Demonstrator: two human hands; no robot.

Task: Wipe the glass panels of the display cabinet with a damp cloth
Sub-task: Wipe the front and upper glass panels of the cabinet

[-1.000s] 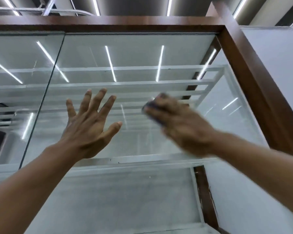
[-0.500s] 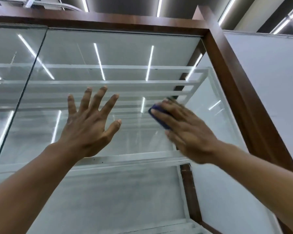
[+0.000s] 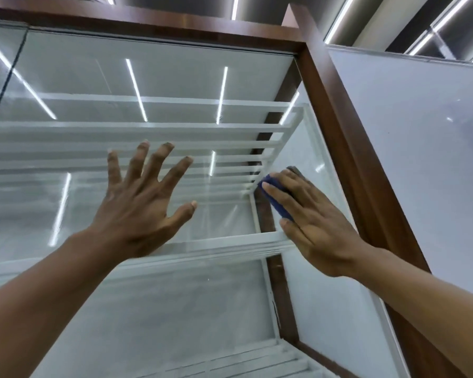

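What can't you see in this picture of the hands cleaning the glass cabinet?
Head view:
- Most of the blue cloth: the right hand covers it, so its size and dampness cannot be told.
- Whether the left hand touches the glass panel: seen only from its back.
- The cabinet's bottom: cut off by the lower edge.
- Smears or dirt on the glass: ceiling-light reflections mask them.
- Both elbows: cut off by the frame edges.

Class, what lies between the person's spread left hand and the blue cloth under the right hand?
Head view: only bare glass panel separates left hand from blue cloth.
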